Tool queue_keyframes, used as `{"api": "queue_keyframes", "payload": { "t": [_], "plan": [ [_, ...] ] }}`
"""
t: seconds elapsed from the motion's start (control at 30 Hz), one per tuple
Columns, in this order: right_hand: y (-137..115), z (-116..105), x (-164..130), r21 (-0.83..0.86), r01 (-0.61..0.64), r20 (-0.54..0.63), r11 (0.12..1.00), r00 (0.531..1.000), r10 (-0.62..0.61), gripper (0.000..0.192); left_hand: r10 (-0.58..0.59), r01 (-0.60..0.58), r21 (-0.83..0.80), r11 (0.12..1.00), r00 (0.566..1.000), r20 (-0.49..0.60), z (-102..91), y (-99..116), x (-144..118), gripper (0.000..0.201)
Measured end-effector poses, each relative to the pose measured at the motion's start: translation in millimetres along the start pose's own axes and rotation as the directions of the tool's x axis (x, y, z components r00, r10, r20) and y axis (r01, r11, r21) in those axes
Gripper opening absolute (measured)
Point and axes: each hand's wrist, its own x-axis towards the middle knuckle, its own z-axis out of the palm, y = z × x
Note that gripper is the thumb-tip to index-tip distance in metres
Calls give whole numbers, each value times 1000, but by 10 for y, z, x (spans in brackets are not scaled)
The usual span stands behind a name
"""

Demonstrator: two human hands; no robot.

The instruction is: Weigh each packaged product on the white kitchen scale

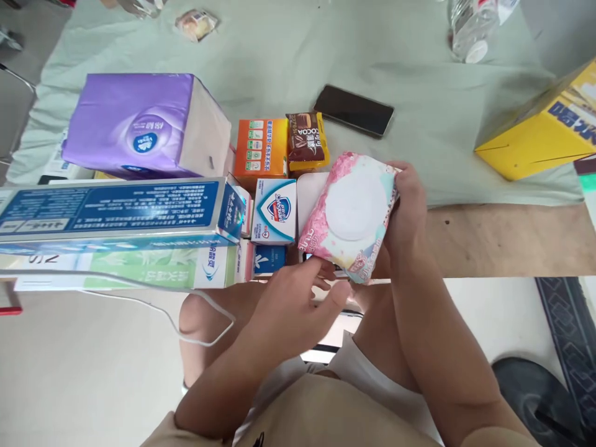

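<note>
My right hand (408, 208) grips a pink and pale-blue pack of wet wipes (356, 198) with a large white lid, wrapping its right edge and tilting it over the table's front edge. Just below the pack's lower left corner, my left hand (302, 304) has its thumb and fingers apart; the fingertips are partly hidden, and I cannot tell whether they touch the pack. Left of the pack stands a white and blue Safeguard soap box (274, 211). Behind it are an orange box (261, 147) and a brown cocoa snack packet (307, 139). A small dark-blue box (270, 259) sits below the soap.
At the left lie a purple tissue pack (130, 124), a long blue toothpaste box (107, 208) and a green-white box (153, 266), crossed by a white cable (177, 323). A black phone (354, 110), a yellow box (544, 127) and a clear bottle (472, 31) occupy the green cloth (261, 56).
</note>
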Motion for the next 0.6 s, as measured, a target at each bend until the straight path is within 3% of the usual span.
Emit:
{"api": "queue_keyframes", "payload": {
  "t": [0.13, 0.37, 0.5, 0.6],
  "plan": [
    [-44, 11, -73, 0, 45, 8, 999, 999, -45, 44, -27, 26, 34, 999, 999, 30, 47, -30, 20, 37],
    [-126, 77, -196, 169, 194, -43, 966, 981, -189, 32, 49, -49, -1, 999, 998, -47, 60, -26, -16, 38],
    [-195, 123, -225, 272, 270, -80, 923, 963, -258, 33, 211, -211, 10, 977, 968, -136, 107, -43, -108, 35],
    [-244, 139, -232, 333, 293, -73, 896, 956, -286, 36, 401, -402, 36, 915, 898, -181, 162, -82, -144, 27]
  ]
}}
